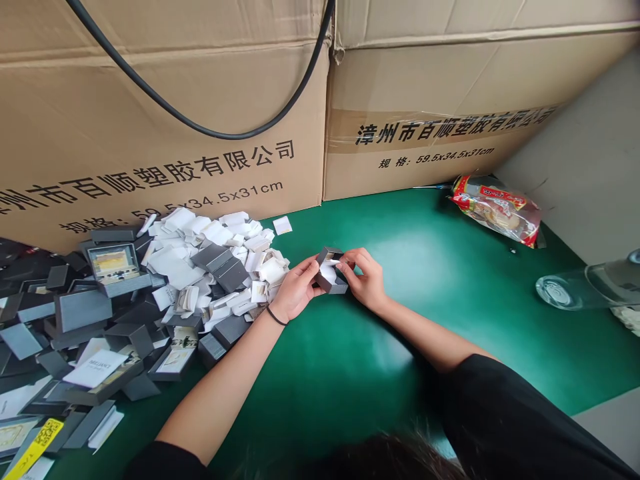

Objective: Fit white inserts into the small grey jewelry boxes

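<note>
A small dark grey hinged box, its lid raised, is gripped by my left hand above the green tabletop. A white paper-like insert shows inside the box. My right hand has its thumb and fingertips pinched at the insert's upper right edge. Left of my hands lies a heap of white paper pieces, close to my left wrist. Beside that heap, many grey boxes are piled, some open and some closed. One closed grey box rests on the white pieces.
Large cardboard cartons stand along the back of the green table. A black cable hangs in front of them. At the right are a red and clear food packet and a clear bottle lying on its side.
</note>
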The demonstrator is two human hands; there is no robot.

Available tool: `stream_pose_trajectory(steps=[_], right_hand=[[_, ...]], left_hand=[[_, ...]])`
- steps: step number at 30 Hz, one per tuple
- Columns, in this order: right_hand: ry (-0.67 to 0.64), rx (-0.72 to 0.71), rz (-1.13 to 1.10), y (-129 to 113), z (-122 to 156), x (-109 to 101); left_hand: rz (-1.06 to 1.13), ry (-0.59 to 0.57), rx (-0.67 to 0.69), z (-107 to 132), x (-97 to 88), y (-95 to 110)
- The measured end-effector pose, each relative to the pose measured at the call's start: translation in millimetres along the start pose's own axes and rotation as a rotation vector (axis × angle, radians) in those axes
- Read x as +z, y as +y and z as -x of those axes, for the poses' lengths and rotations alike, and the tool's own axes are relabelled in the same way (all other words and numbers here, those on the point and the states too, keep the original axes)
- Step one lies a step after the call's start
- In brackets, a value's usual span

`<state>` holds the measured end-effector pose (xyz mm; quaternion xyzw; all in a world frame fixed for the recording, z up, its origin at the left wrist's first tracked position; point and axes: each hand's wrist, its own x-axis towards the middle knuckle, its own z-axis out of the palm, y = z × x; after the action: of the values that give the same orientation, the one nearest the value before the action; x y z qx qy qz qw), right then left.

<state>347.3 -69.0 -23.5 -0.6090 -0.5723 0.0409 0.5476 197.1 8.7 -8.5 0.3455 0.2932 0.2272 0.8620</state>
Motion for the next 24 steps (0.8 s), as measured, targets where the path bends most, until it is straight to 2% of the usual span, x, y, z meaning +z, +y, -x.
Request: stream_pose_trajectory(steps=[9,13,17,20,24], right_hand=[[0.010,-0.032,-0.019,-1,-2,-2],[0.032,-0.035,0.038,3,-3,-3],[0.052,-0.142,0.155,10,-4,-3],[-0.028,-0.189,0.274,14,-3,-4],[-0.232,-0.256,0.479,17,1,-6]], left_hand=[[0.007,0.017,0.009,0,0.8,0],[-0.025,0.012,0.010,1,0.9,1],[-0.089,-0.024,0.019,2,-0.3,-1],[-0.090,-0.027,0.021,2,-0.3,0],[-0.077,-0.026,0.019,1,-0.7,0]])
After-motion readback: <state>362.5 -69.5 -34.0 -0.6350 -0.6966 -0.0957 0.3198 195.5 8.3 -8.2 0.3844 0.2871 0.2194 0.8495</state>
